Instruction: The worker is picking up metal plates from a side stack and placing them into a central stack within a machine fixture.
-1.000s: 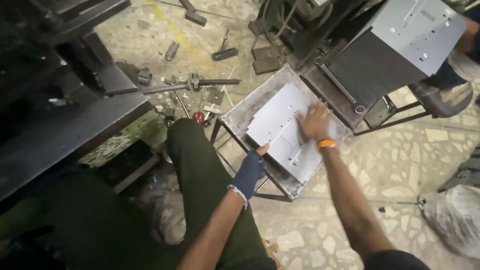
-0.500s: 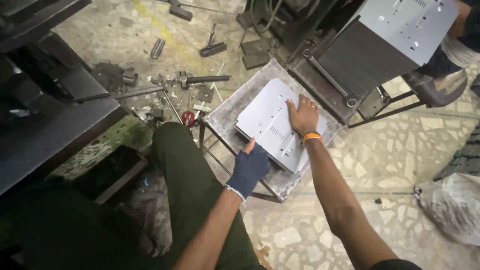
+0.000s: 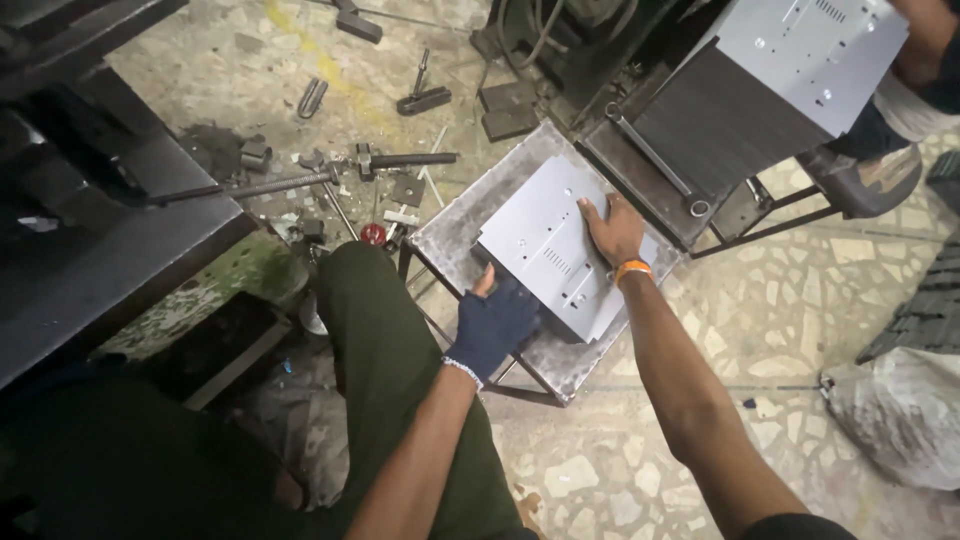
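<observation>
One head-worn view is given, looking steeply down from above. The small metal table [image 3: 455, 225] is seen near centre, at moderate range; the tool-strewn floor [image 3: 300, 80] is seen toward 11 o'clock.

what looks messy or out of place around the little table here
Loose metal parts and tools lie scattered on the floor left of the small table. The grey sheets under the right hand and gloved left hand sit skewed to the tabletop.
</observation>
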